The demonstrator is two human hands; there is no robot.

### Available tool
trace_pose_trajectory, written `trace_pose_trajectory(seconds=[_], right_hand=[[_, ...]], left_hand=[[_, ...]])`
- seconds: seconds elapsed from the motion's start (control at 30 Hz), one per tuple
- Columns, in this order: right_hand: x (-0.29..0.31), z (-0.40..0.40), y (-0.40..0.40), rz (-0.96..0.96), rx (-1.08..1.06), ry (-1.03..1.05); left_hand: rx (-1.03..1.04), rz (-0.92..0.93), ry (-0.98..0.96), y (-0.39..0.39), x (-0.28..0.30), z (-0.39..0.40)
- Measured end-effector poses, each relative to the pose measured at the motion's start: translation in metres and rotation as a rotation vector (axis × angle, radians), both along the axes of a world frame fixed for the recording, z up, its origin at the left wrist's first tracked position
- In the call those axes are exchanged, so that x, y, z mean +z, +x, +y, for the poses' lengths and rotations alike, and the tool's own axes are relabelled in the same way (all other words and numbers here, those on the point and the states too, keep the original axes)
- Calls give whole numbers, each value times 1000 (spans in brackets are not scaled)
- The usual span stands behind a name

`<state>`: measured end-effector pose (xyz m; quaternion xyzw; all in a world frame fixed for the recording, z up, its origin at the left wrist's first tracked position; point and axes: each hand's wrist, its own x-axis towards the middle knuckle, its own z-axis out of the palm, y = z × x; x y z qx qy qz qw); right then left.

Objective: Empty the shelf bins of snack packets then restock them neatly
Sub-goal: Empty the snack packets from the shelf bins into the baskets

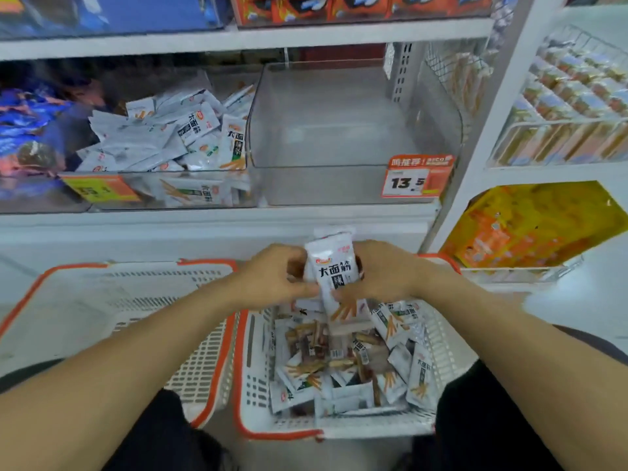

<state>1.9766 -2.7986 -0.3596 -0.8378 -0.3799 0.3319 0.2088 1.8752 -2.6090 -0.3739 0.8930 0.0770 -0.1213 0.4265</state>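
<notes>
My left hand (pixel 272 277) and my right hand (pixel 384 273) together grip a small upright stack of white snack packets (pixel 331 266), held above a white basket with orange rim (pixel 251 368) that is full of loose packets (pixel 356 362) of the same kind. On the shelf above, a clear bin (pixel 339 185) on the right stands empty. The clear bin (pixel 163 198) to its left holds a jumbled heap of white packets (pixel 170 137).
A second white, orange-rimmed basket (pixel 136 300) sits empty at my left. A price tag reading 13.5 (pixel 416 178) hangs on the empty bin. Yellow-orange boxes (pixel 530 226) and wire racks of goods (pixel 571 96) fill the right-hand shelving. Blue packets (pixel 30 130) lie far left.
</notes>
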Motion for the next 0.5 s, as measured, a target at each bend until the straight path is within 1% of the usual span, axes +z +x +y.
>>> trace_pose_trajectory(seconds=[0.07, 0.1, 0.13, 0.17, 0.2, 0.27, 0.3, 0.37, 0.43, 0.47, 0.5], right_hand=[[-15, 7, 4, -89, 73, -307], [-20, 10, 5, -174, 95, -402], [-23, 14, 8, -251, 87, -410], [-22, 18, 11, -304, 56, -334], [-17, 25, 13, -302, -7, -196], [3, 44, 13, -253, -148, 152], [17, 58, 11, -261, -177, 302], [46, 94, 10, -303, -179, 525], [73, 140, 15, -336, -153, 658], [84, 166, 20, -365, -120, 683], [92, 192, 29, -411, -72, 665]], left_hand=[[-88, 92, 224, 1, -11, 7], [-70, 80, 312, 4, -10, 14], [-30, 34, 362, 7, -5, 24], [25, -34, 381, 10, 2, 35], [100, -104, 366, 12, 12, 47], [268, -269, 314, 16, 36, 75], [339, -360, 316, 19, 48, 91], [459, -495, 358, 23, 65, 128], [547, -539, 435, 28, 74, 170], [575, -510, 478, 31, 74, 192], [597, -444, 515, 33, 74, 211]])
